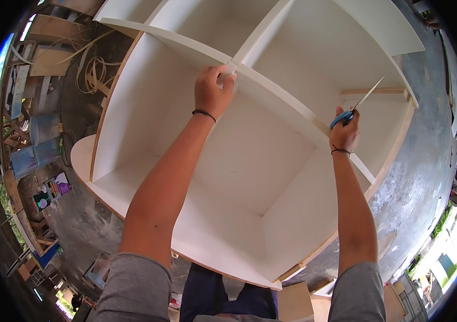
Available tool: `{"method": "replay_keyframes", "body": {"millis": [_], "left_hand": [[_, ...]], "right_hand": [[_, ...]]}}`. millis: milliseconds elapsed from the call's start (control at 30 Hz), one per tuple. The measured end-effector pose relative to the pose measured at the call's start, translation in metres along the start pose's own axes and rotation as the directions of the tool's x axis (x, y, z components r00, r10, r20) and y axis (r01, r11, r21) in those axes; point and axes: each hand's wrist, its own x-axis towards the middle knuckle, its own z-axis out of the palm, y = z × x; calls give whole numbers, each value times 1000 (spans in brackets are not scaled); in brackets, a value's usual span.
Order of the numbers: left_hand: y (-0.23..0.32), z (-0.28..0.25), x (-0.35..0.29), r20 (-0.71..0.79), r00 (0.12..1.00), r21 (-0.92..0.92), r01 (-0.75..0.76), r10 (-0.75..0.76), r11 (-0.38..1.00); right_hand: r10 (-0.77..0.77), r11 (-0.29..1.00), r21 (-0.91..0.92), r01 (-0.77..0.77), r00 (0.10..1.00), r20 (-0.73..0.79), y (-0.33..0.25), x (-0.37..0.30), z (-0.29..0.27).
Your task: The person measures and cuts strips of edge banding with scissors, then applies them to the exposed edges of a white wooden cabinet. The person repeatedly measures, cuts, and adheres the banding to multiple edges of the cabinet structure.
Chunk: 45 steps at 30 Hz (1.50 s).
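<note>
A large white cabinet with open compartments lies in front of me, its raw board edges showing brown. My left hand is closed at the joint where the white dividers cross, thumb and forefinger pinching a narrow white strip against the front edge. How far the strip runs behind my fingers is hidden. Over the right part of the long divider, my right hand grips scissors with blue handles. Their pointed metal blades aim up and to the right, away from the left hand.
Coiled pale strips lie on the floor left of the cabinet, near loose boards. Clear plastic bins and a purple-and-green package stand farther left. Grey concrete floor borders the cabinet's right side. A white panel extends at the far right.
</note>
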Motion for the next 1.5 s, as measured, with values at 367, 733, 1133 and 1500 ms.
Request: {"method": "replay_keyframes", "body": {"millis": [367,733,1133,1500], "left_hand": [[-10,-10,24,350,865,-254,458,-360,852],[-31,-38,-1,464,801,-77,461,-378,884],[1,-13,18,330,826,19,478,-457,878],[-58,-129,-157,354,846,-83,453,-399,888]], "right_hand": [[48,999,-25,-48,999,19,-3,0,-3],[123,986,-123,-111,988,95,-9,2,-11],[74,992,-108,-70,997,36,-11,0,-9],[-13,990,-139,14,1000,7,-6,0,-6]]}}
